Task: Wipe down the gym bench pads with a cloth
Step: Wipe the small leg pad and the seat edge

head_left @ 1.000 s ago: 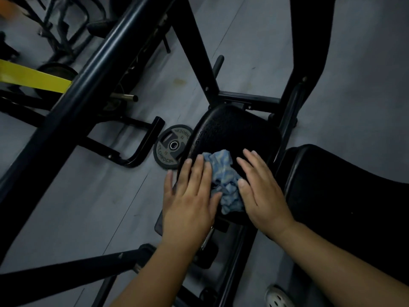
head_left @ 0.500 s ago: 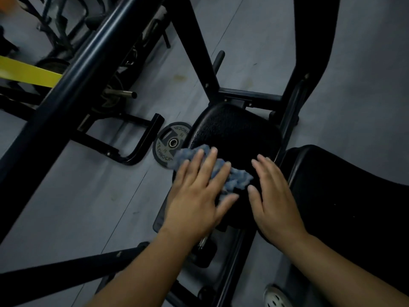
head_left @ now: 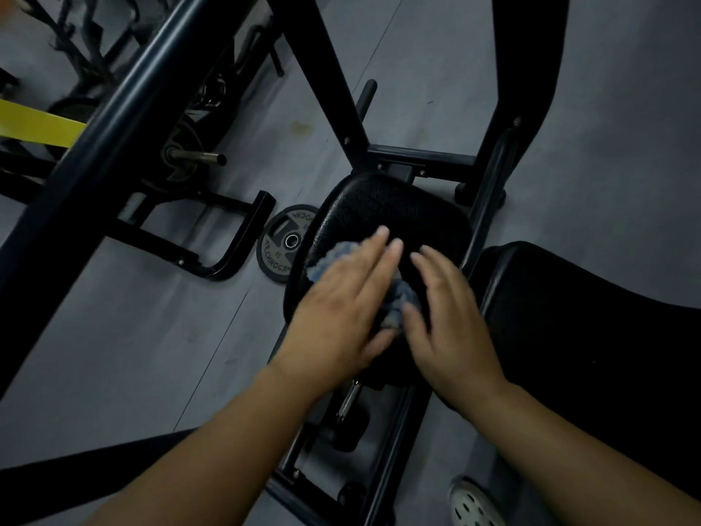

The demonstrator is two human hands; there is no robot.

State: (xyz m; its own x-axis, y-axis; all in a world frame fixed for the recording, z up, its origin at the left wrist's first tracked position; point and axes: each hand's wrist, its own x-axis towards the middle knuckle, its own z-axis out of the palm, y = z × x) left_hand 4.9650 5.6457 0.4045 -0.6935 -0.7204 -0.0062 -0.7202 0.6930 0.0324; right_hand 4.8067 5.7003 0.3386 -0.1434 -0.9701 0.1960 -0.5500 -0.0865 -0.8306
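A small black seat pad point(head_left: 394, 210) sits in the middle of the bench frame, with a larger black back pad point(head_left: 591, 320) to its right. A crumpled blue cloth point(head_left: 402, 298) lies on the seat pad. My left hand point(head_left: 341, 301) presses flat on the cloth with straight fingers and covers most of it. Just to its right, my right hand point(head_left: 451, 317) rests flat on the pad, its thumb side touching the cloth's edge. Both hands are blurred by motion.
A thick black frame bar point(head_left: 113, 134) crosses the upper left, and black uprights rise behind the pad. A grey weight plate point(head_left: 286, 242) lies on the grey floor left of the seat. A chrome adjustment pin point(head_left: 349, 400) sticks out under the pad. A yellow bar point(head_left: 38, 123) shows at far left.
My left hand has slid the cloth from the pad's left edge toward the middle and farther up. My right hand has moved in closer to the cloth.
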